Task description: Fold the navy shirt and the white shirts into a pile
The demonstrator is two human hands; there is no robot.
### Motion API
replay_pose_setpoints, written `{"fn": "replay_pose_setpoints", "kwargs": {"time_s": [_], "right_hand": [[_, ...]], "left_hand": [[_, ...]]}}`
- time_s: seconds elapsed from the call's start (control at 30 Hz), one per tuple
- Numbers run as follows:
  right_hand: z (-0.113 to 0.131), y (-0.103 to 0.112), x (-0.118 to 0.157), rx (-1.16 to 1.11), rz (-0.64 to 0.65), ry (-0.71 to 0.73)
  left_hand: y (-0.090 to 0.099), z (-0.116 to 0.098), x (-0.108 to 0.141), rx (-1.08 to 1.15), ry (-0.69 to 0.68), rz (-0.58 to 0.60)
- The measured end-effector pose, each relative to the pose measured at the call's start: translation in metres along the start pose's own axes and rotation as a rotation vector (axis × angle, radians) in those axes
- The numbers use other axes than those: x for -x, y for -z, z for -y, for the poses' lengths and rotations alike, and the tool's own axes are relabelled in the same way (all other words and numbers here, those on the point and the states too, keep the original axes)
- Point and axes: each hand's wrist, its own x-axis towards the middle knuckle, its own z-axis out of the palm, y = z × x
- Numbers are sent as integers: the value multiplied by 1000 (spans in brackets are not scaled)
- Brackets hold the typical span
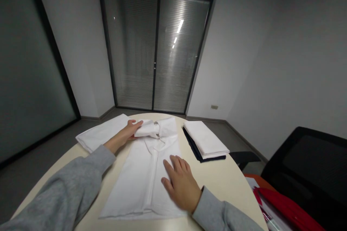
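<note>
A white collared shirt (138,177) lies front up on a round table, its button placket running down the middle and its hem towards me. My left hand (131,129) pinches a folded part of the white fabric beside the collar, thumb on top and fingers underneath. Over the shirt's right front, my right hand (180,182) is spread with fingers apart, and it holds nothing. To the left of the collar lies a flat white piece of cloth (103,133); whether it joins the shirt is hidden behind my left hand.
Folded white cloth (206,139) sits on a dark folded cloth (192,144) at the right of the cream tabletop (222,187). A black chair (306,166) with red items (284,205) on its seat stands at the right. Glass doors (155,50) are beyond the table.
</note>
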Motion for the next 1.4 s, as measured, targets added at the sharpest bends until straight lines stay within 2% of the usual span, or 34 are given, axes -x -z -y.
{"fn": "replay_pose_setpoints", "kwargs": {"time_s": [0.1, 0.23, 0.4, 0.47, 0.57, 0.67, 0.77, 0.83, 0.9, 0.97, 1.0, 1.07, 1.2, 1.33, 1.4], "right_hand": [[1, 3, 1, -41, 73, 95], [2, 15, 2, -116, 207, 223], [1, 26, 1, -176, 292, 240], [1, 31, 2, -205, 314, 249], [4, 30, 3, -197, 372, 293], [5, 17, 6, -99, 369, 380], [7, 2, 8, 4, 296, 507], [9, -2, 9, 13, 257, 587], [13, -1, 8, -29, 257, 630], [19, 2, 7, -80, 308, 619], [23, 4, 6, -92, 339, 593], [31, 8, 6, -102, 370, 515], [41, 14, 12, -220, 263, 371], [44, 18, 18, -264, 224, 343], [45, 19, 20, -244, 224, 346]], "left_hand": [[-12, -6, -23, 106, -27, 75], [-36, -21, -57, 124, -160, 28], [-58, -29, -96, -61, -310, -97], [-62, -24, -106, -171, -308, -135], [-62, -16, -110, -334, -256, -130], [-58, -12, -100, -467, -252, -96], [-61, -10, -71, -548, -383, -36], [-68, -5, -43, -618, -565, 99], [-78, 4, -16, -716, -727, 297], [-87, 15, 5, -796, -773, 428], [-90, 19, 12, -815, -760, 445], [-93, 25, 19, -833, -735, 433], [-90, 24, 25, -837, -739, 380], [-83, 23, 43, -830, -789, 161], [-79, 23, 54, -867, -757, 55]]}}
